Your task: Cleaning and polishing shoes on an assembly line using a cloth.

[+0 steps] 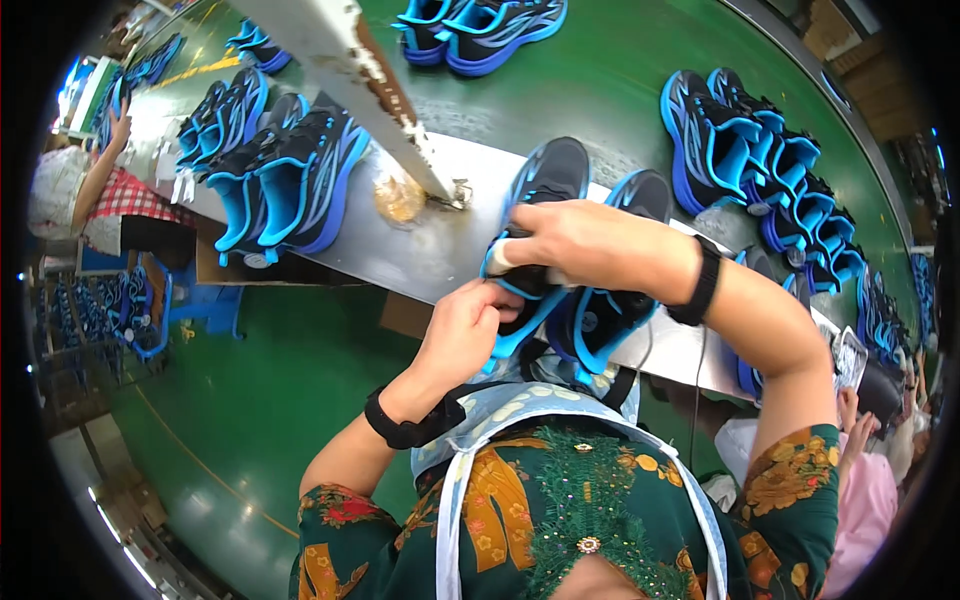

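Note:
In front of me a black sneaker (562, 168) with bright blue edging points away on the metal bench. At its open collar, my left hand (465, 325) pinches the edge on the left side. My right hand (580, 238) reaches across the same shoe, its fingers curled down over the lace area. Something whitish covers one of its fingertips. What exactly the fingertips grip inside the opening is hidden. Just to the right stands a matching sneaker (592, 335), partly covered by my right hand and forearm.
A worn white metal post (375, 85) rises from the bench (400, 262) ahead. More sneakers (305, 185) stand left, and several (705, 140) line a green surface at right. A person in a checked garment (130, 195) is far left; someone in pink (868, 500) sits right.

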Demonstrator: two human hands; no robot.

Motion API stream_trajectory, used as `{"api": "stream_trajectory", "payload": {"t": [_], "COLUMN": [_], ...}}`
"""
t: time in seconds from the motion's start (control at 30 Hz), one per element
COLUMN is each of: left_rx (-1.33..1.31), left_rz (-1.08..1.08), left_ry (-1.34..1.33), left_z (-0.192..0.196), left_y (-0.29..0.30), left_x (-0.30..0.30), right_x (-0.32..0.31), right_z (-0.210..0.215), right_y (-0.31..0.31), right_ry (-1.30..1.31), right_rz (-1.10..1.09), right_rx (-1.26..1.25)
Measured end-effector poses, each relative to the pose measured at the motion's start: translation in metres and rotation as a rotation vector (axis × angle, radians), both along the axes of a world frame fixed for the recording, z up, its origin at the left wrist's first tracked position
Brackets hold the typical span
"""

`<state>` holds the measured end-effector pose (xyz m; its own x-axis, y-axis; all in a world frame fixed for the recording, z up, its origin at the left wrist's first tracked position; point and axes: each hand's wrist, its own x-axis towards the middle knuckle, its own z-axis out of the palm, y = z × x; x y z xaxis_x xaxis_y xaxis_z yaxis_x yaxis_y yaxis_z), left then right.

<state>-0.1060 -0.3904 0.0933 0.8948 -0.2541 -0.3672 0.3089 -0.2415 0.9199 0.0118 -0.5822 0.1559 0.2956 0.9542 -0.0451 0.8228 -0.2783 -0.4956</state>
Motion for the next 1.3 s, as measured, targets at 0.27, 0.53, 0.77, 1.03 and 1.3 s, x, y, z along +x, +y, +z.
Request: {"api": "stream_trajectory", "payload": {"t": [0.27,0.53,0.77,1.03,1.3], "left_rx": [-0.478,-0.085,0.313,0.158,0.172], "left_rz": [0.002,-0.033,-0.530,-0.281,-0.306], "left_ry": [0.414,0.138,-0.576,-0.638,-0.613], "left_z": [-0.008,0.009,0.016,0.040,0.022], "left_y": [0.002,-0.018,-0.012,-0.019,-0.031], "left_x": [0.018,0.010,-0.038,0.030,0.029], "right_x": [-0.016,-0.035,-0.069,-0.118,-0.117], "right_z": [0.006,-0.008,0.036,-0.022,-0.014], "right_y": [-0.018,-0.017,-0.101,-0.091,-0.099], "right_ry": [0.442,-0.108,0.341,-0.208,-0.019], "right_rz": [-0.268,-0.506,-0.668,-0.922,-0.901], "right_rx": [0.086,-0.034,-0.145,0.126,0.209]}}
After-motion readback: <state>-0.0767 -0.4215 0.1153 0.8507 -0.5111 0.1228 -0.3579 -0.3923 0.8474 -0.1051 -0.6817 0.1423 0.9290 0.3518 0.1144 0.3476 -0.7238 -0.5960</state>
